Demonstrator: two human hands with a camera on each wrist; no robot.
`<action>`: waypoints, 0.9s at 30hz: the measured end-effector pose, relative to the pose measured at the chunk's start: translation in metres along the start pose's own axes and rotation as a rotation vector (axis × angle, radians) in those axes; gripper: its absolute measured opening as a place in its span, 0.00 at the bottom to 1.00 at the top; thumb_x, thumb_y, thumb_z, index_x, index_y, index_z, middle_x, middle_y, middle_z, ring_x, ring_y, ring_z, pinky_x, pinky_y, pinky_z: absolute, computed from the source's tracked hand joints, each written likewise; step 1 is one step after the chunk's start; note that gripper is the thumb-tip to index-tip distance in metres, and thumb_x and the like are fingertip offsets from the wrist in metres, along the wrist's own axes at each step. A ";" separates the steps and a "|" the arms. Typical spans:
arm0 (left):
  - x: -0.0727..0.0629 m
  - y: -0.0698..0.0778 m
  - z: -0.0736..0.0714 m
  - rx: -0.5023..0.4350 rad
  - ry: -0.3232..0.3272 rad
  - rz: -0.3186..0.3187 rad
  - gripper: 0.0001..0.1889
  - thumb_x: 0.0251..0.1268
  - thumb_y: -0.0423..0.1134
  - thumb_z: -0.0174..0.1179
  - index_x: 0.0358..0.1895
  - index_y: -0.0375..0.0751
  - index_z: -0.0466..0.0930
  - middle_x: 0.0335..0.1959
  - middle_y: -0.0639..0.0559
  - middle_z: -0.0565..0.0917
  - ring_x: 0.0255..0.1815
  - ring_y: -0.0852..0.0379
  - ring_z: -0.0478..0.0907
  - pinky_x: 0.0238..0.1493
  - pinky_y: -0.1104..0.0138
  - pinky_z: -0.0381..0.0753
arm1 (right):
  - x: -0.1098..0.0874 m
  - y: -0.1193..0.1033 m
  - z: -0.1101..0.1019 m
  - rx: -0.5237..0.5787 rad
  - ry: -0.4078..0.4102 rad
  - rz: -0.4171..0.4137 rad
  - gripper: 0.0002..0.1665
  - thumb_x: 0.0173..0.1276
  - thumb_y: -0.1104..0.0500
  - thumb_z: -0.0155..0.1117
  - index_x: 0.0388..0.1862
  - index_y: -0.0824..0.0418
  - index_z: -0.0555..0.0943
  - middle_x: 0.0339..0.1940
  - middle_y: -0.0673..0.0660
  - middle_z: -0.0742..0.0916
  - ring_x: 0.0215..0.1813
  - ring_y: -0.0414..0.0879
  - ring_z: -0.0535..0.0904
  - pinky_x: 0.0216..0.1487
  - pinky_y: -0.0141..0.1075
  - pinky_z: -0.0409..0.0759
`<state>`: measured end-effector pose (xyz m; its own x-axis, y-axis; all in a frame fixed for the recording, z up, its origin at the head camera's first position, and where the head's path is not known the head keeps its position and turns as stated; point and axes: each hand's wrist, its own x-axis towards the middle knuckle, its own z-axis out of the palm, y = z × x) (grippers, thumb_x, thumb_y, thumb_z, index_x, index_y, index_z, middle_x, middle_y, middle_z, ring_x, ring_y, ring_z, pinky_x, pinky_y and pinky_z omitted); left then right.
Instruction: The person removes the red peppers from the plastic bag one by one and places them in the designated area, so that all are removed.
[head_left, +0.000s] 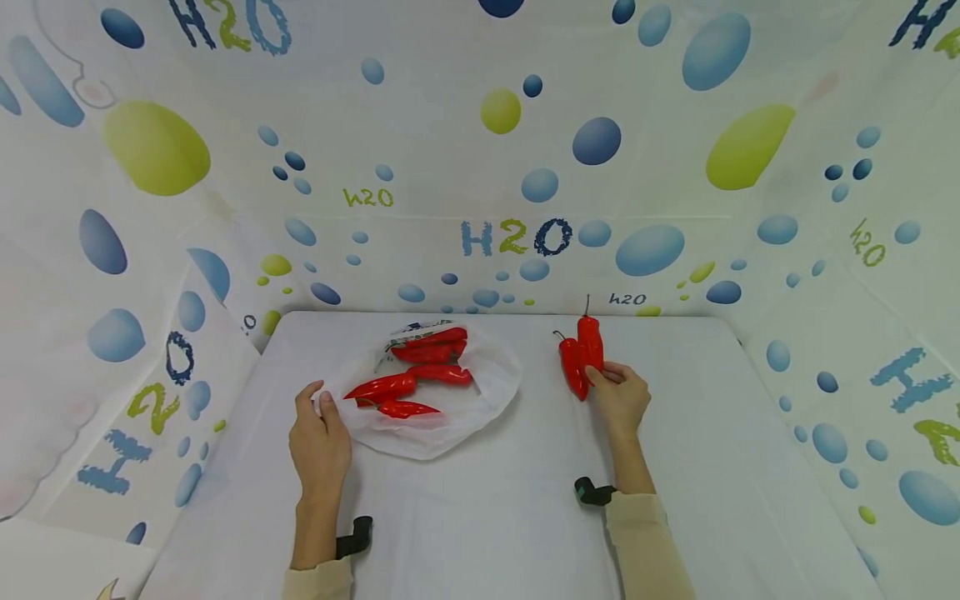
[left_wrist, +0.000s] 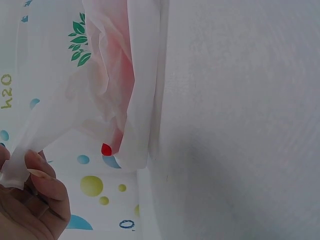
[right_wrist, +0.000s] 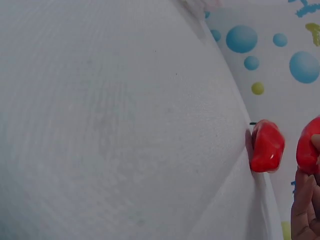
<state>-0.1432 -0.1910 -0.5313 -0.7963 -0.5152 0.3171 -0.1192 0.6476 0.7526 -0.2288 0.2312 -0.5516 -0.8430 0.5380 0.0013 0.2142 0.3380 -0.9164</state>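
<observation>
"Which way did the held pepper [head_left: 590, 337] point?"

"Its stem was away from the person, and the long axis ran almost straight ahead of the right hand [head_left: 621, 398], leaning a little left."

"And the second pepper [head_left: 572, 368]?"

"That one slanted: stem ahead and to the left, narrow tip back towards the person."

"How did they look?"

"Both were glossy red, long and tapering. The held one had a thin, fairly straight stem; the other's was hooked."

"Where were they, by the hand?"

"The held one stuck out forward from the right hand, its lower end pinched between thumb and fingers. The second lay on the surface [head_left: 517, 517] just left of those fingertips. From the right wrist, a gap showed between the two."

"What about the left hand [head_left: 319, 446]?"

"Its thumb and fingers were drawn together on the edge of a thin white bag [head_left: 431, 443], as the left wrist view showed. The bag spread to the right of that hand, with several more red peppers [head_left: 382, 388] in it, mostly lying sideways. A green leaf print [left_wrist: 78, 40] was visible too."
</observation>
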 end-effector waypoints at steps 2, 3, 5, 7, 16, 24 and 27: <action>0.000 0.001 -0.001 0.001 0.003 -0.001 0.24 0.87 0.49 0.42 0.72 0.38 0.69 0.20 0.46 0.69 0.17 0.51 0.62 0.20 0.65 0.64 | 0.001 0.002 0.000 -0.002 0.000 0.004 0.21 0.71 0.51 0.73 0.55 0.64 0.86 0.47 0.63 0.90 0.47 0.54 0.87 0.45 0.37 0.85; 0.000 0.001 -0.001 0.001 0.004 0.000 0.24 0.87 0.49 0.41 0.72 0.38 0.69 0.20 0.46 0.69 0.17 0.51 0.62 0.20 0.65 0.64 | 0.001 0.003 0.000 -0.004 0.000 0.003 0.21 0.72 0.51 0.73 0.55 0.64 0.86 0.47 0.63 0.90 0.47 0.54 0.86 0.44 0.35 0.84; 0.000 0.002 -0.001 0.000 0.006 0.002 0.24 0.87 0.49 0.41 0.72 0.37 0.69 0.19 0.46 0.69 0.17 0.51 0.62 0.20 0.65 0.64 | 0.002 0.005 0.000 -0.006 0.000 -0.002 0.21 0.71 0.51 0.73 0.54 0.65 0.86 0.47 0.64 0.90 0.46 0.55 0.86 0.42 0.33 0.82; 0.000 0.003 -0.002 -0.004 0.004 0.002 0.24 0.87 0.49 0.42 0.72 0.37 0.69 0.19 0.46 0.69 0.17 0.51 0.62 0.19 0.65 0.64 | 0.003 0.007 -0.001 -0.012 0.004 -0.006 0.21 0.71 0.52 0.73 0.54 0.65 0.86 0.46 0.64 0.90 0.46 0.55 0.86 0.40 0.32 0.80; -0.001 0.002 0.000 -0.014 0.006 0.007 0.24 0.87 0.48 0.42 0.72 0.37 0.69 0.19 0.46 0.68 0.17 0.51 0.62 0.19 0.65 0.63 | 0.008 0.018 -0.004 -0.050 0.009 -0.010 0.20 0.71 0.53 0.74 0.53 0.66 0.87 0.45 0.65 0.91 0.45 0.56 0.87 0.38 0.33 0.78; 0.000 0.002 0.000 -0.011 0.005 0.002 0.24 0.87 0.48 0.42 0.72 0.37 0.69 0.19 0.46 0.68 0.17 0.51 0.62 0.19 0.66 0.64 | 0.011 0.023 -0.005 -0.078 0.004 -0.019 0.21 0.69 0.52 0.75 0.51 0.67 0.88 0.43 0.66 0.91 0.43 0.57 0.86 0.37 0.36 0.77; 0.000 0.002 -0.001 -0.011 0.003 -0.001 0.24 0.87 0.49 0.42 0.72 0.37 0.69 0.20 0.46 0.69 0.17 0.51 0.63 0.20 0.66 0.64 | 0.011 0.024 -0.005 -0.090 0.001 -0.021 0.21 0.69 0.52 0.75 0.51 0.68 0.87 0.43 0.66 0.91 0.43 0.57 0.86 0.37 0.36 0.77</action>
<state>-0.1427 -0.1900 -0.5289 -0.7945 -0.5174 0.3178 -0.1135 0.6407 0.7594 -0.2306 0.2491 -0.5714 -0.8473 0.5308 0.0210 0.2396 0.4170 -0.8768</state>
